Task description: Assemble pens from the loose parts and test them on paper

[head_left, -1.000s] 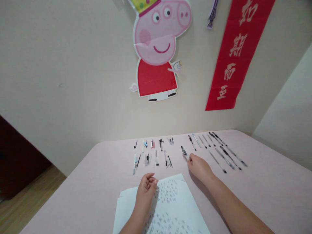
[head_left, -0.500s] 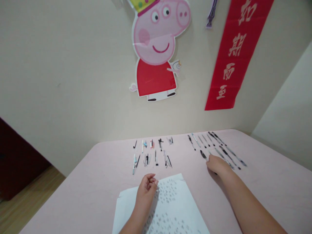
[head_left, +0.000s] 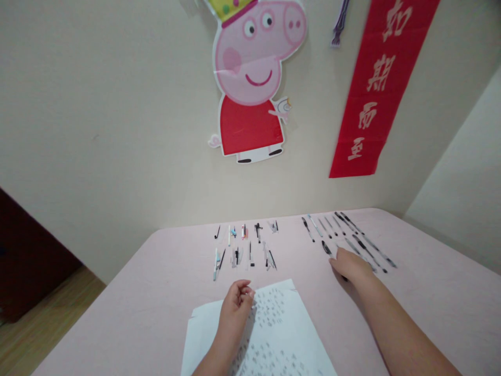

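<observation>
My right hand (head_left: 351, 265) lies palm down on the pink table (head_left: 156, 297), fingers closed over a black pen (head_left: 326, 247) whose tip sticks out toward the far left. It is at the near left end of a row of assembled pens (head_left: 366, 246). My left hand (head_left: 236, 301) rests on a white sheet of paper (head_left: 282, 329) covered in handwriting. Its fingers are loosely curled and nothing shows in them. Beyond it lie two short rows of small pen parts (head_left: 243, 251).
The table meets a cream wall with a cartoon pig cutout (head_left: 252, 78) and a red banner (head_left: 376, 89). The table's left edge drops to a wooden floor (head_left: 43, 324) beside dark furniture (head_left: 27, 256).
My right hand has carried the black pen from the middle of the table rightward to the row of pens and lowered it there. The left hand has stayed on the paper.
</observation>
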### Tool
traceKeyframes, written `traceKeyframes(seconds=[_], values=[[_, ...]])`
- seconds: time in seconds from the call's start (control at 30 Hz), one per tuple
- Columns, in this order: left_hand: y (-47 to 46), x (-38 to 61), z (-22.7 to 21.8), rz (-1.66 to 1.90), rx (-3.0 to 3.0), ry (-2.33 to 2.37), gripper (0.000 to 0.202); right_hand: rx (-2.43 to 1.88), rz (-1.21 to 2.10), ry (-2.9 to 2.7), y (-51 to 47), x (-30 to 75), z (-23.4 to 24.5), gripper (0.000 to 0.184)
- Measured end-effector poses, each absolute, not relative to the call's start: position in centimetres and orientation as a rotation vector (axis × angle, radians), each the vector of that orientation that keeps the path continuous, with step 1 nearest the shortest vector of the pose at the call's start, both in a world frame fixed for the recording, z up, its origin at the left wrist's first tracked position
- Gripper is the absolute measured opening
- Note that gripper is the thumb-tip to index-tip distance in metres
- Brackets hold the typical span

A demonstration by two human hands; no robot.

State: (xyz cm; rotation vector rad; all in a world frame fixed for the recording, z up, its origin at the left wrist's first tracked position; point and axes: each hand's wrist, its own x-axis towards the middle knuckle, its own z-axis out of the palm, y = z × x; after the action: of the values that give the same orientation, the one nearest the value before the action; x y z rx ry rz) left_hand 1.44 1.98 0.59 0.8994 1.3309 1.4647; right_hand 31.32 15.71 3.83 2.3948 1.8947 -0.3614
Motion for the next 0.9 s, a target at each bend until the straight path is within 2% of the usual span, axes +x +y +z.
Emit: traceKeyframes(seconds=[0.3, 0.5, 0.8, 0.9], values=[[2.1, 1.5, 0.4, 1.467, 0.901, 1.313, 0.028, 2.395, -0.110, 2.274, 14.2, 27.1, 4.6, 0.020], [2.2, 1.3, -0.1, 1.463, 0.927, 1.308, 0.027, 2.236, -0.199, 2.552, 13.0, 23.4, 3.3, 0.012], [2.3, 1.4, 0.2, 1.476, 0.925, 1.344, 0.032, 2.033, -0.267, 2.896, 13.3, 19.7, 2.8, 0.020], [2.1, 1.4, 0.7, 1.455, 0.937, 1.367, 0.031, 1.841, -0.374, 3.121, 14.5, 18.3, 2.3, 0.031]])
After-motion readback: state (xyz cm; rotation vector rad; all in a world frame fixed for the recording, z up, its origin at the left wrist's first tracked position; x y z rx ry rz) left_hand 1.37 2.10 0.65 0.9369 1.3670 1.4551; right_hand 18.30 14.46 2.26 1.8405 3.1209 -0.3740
